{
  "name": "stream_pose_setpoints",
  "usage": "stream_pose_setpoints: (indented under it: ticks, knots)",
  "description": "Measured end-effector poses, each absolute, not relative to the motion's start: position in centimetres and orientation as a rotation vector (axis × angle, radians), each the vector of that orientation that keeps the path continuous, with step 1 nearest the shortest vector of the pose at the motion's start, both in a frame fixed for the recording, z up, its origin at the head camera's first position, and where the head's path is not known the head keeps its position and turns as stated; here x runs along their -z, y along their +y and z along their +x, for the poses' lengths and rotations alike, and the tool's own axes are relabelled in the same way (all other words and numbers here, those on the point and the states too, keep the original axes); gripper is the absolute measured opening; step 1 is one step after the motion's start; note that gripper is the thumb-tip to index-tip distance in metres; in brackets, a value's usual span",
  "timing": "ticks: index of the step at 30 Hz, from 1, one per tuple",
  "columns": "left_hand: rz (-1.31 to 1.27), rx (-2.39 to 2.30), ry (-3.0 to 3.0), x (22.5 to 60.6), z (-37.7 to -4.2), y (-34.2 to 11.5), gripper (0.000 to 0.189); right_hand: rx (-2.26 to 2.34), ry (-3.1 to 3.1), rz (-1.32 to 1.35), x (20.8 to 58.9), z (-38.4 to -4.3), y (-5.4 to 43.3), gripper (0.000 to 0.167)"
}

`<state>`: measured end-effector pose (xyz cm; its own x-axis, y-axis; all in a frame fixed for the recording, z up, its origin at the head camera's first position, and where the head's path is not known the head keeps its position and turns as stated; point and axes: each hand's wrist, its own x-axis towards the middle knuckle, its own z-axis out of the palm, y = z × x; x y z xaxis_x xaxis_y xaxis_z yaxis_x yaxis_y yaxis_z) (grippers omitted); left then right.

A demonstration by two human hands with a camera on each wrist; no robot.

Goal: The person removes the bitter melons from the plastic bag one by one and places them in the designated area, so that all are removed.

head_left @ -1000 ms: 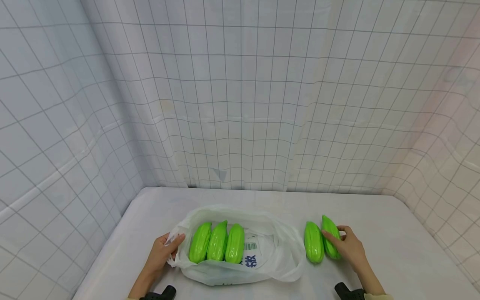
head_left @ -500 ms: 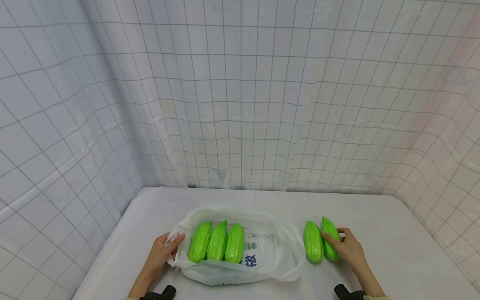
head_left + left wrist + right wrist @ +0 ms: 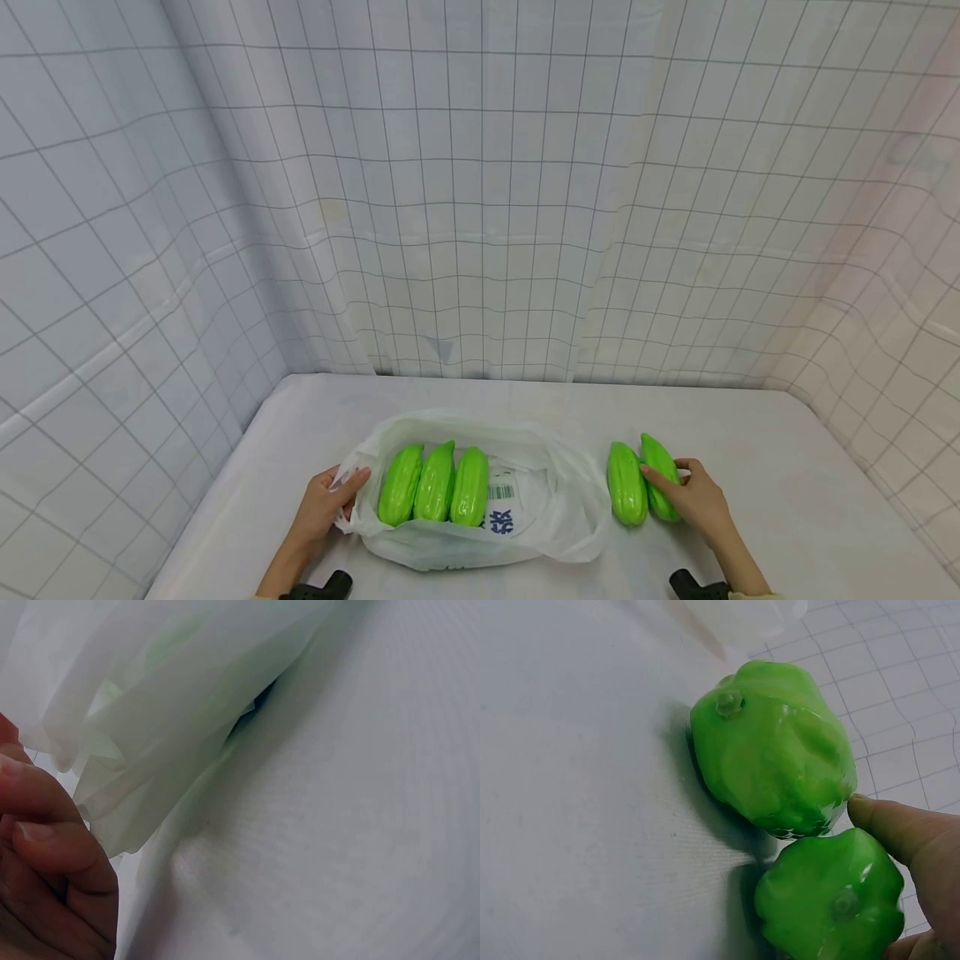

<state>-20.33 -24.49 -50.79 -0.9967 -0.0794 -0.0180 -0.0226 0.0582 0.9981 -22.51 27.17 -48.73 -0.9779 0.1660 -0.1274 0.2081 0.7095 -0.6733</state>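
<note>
left grip [image 3: 327,502] pinching the plastic bag [image 3: 442,546] at its left rim; right grip [image 3: 696,497] closed round the ribbed gourd [image 3: 657,458] farthest right of the bag, on the bench [image 3: 757,458]. looks like pick-up step; next probably needs a clean lift.

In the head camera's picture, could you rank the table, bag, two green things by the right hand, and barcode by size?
1. Table
2. Bag
3. Left green thing and right green thing: too alike to rank; right hand partly covers the latter
4. Barcode
</note>
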Motion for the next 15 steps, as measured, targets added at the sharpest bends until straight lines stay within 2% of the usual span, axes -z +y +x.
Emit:
stream_pose_setpoints:
  ticks: [15]
  knots:
    - [0.105,2.139,-2.258,51.05,-20.49,-24.70,0.023,1.092,2.868,0.336,48.71,-22.41,26.95,0.095]
